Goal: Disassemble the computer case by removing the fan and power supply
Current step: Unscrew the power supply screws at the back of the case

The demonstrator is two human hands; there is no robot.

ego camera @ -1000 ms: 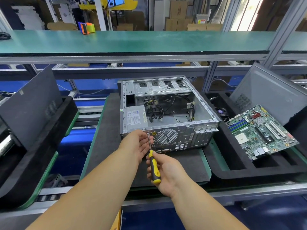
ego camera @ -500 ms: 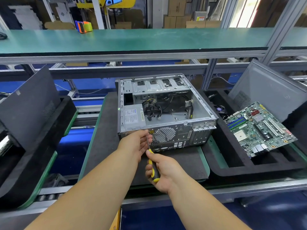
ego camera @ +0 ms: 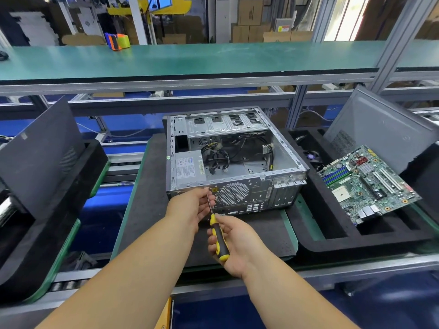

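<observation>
Dark foam mat (ego camera: 147, 210) under perforated steel case (ego camera: 237, 162) (hands on rubbery screwdriver (ego camera: 218, 236))

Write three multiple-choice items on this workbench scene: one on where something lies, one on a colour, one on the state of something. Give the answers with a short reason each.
1. Where does the motherboard lie?
A. Inside the computer case
B. In the black foam tray right of the case
C. On the green upper shelf

2. What colours is the screwdriver handle?
A. Yellow and black
B. Red and white
C. All blue

3. What is the state of the computer case?
A. Closed on every side
B. Side panel off, interior exposed
C. Standing upright on end

Answers: 1 B, the board rests tilted in the black foam tray. 2 A, yellow ends and black grip show in the right hand. 3 B, cables and the power supply are visible from above.
</observation>
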